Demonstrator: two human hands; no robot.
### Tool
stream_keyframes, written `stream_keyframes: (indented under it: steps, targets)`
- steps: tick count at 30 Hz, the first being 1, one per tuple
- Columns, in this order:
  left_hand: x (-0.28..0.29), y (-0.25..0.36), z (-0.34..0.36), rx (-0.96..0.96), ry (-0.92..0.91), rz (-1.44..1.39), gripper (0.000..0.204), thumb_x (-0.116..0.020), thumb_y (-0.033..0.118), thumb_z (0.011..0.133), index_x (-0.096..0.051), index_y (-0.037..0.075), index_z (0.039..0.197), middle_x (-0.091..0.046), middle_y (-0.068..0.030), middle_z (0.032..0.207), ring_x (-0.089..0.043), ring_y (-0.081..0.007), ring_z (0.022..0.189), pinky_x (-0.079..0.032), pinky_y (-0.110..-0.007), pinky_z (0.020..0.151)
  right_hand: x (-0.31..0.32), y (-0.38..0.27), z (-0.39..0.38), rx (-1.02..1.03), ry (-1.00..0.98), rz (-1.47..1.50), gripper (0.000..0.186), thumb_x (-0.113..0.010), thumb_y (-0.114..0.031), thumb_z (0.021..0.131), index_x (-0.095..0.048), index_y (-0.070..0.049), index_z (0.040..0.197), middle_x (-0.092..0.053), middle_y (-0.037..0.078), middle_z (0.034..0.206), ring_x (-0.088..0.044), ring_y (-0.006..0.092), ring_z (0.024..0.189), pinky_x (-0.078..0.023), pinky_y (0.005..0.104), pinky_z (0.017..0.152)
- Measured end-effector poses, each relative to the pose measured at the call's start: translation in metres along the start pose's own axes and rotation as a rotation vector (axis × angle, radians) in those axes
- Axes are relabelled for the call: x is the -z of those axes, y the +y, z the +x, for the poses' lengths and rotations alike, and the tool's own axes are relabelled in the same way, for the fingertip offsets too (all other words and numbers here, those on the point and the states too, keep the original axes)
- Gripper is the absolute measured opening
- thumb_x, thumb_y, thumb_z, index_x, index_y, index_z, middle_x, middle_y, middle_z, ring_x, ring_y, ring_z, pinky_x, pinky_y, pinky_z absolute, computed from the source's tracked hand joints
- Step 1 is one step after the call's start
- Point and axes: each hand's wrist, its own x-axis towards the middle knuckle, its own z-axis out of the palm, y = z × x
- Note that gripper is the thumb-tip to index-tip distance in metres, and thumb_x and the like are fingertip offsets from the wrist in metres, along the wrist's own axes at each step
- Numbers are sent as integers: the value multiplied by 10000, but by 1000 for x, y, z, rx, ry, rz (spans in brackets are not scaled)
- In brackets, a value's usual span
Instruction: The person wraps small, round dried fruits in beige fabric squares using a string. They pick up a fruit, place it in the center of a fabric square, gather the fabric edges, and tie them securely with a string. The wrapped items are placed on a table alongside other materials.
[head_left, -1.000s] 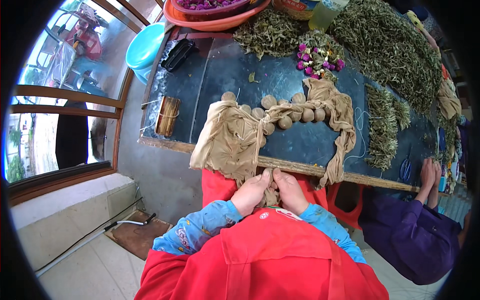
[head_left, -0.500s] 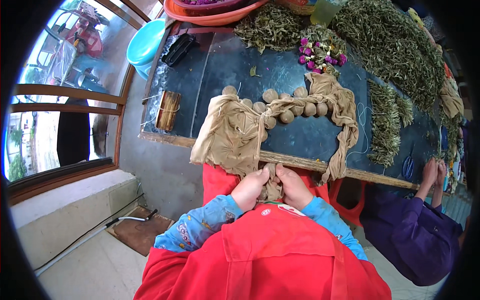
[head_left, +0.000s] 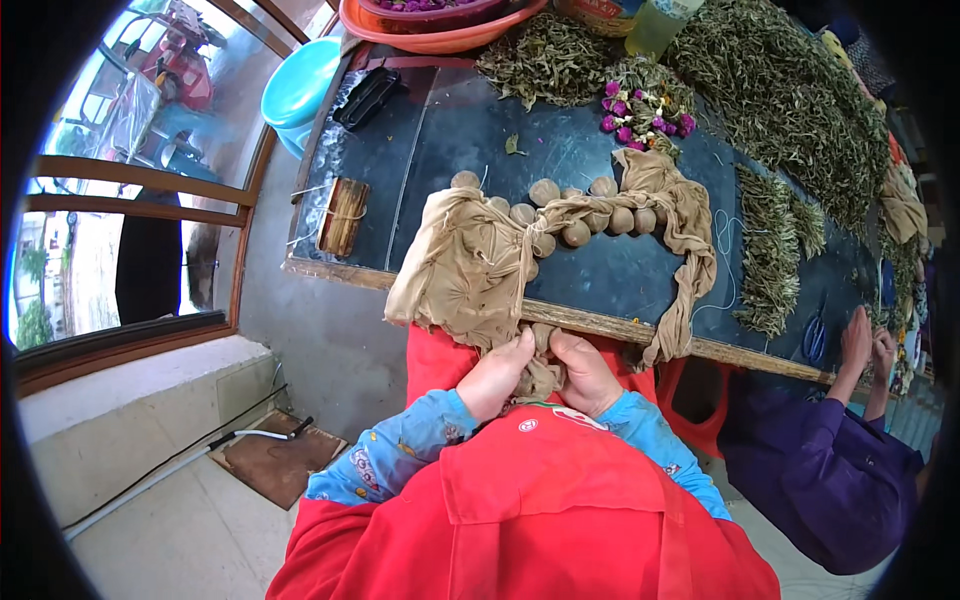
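Observation:
Over my lap, just below the table's front edge, my left hand [head_left: 496, 378] and my right hand [head_left: 588, 376] are closed on a bunched strip of tan cloth [head_left: 540, 378], thumbs on top. What lies inside the bunch, if anything, is hidden by the fingers. A wider sheet of tan cloth [head_left: 455, 265] spreads over the table edge above my left hand. Several round brown balls [head_left: 576, 233] lie along a twisted length of cloth [head_left: 690, 225], which curls to the right and hangs over the edge.
Dried leaves [head_left: 790, 110] heap at the far right, with purple flowers [head_left: 624, 118] beside them. A wooden bundle [head_left: 343, 217] and black case [head_left: 368, 98] lie left. Scissors [head_left: 815, 338] rest near a co-worker's hands [head_left: 868, 340]. A red stool [head_left: 700, 400] stands under the table.
My hands stay closed on the cloth, and the right thumb has shifted slightly away from the left. On the right, the co-worker's hands have moved apart.

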Motion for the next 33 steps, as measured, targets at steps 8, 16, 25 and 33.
stream_keyframes:
  steps: [8, 16, 25, 33]
  targets:
    - [-6, -4, 4, 36, 117, 133, 467, -313, 355, 1076, -546, -32, 1195, -607, -70, 1096, -566, -156, 978, -462, -291, 896, 0, 0, 6, -81, -45, 12, 411, -579, -429, 970, -621, -38, 1091, -629, 33, 1015, -588, 133, 929, -484, 299, 864]
    - [-6, -2, -1, -151, 121, 495, 390, -345, 321, 1075, -568, 4, 1034, -532, -22, 905, -479, -91, 845, -442, -260, 774, 5, 4, 11, -50, -80, -48, 474, -520, -472, 984, -600, -52, 1188, -641, 61, 1151, -616, 172, 1038, -501, 343, 923]
    - [2, -4, 3, -55, 38, 296, 335, -386, 324, 1066, -557, 41, 1115, -555, 21, 963, -491, -82, 862, -453, -254, 763, -13, -6, 2, -71, -12, -8, 347, -630, -397, 949, -651, -64, 1046, -659, 15, 962, -607, 122, 905, -515, 313, 812]
    - [16, 58, -52, -175, -133, 451, 368, -462, 329, 1039, -612, 4, 1122, -594, -8, 922, -524, -62, 833, -457, -244, 725, -12, -5, 0, 26, -318, -34, 445, -472, -408, 1024, -557, -27, 1237, -607, 67, 1139, -577, 168, 1010, -469, 300, 893]
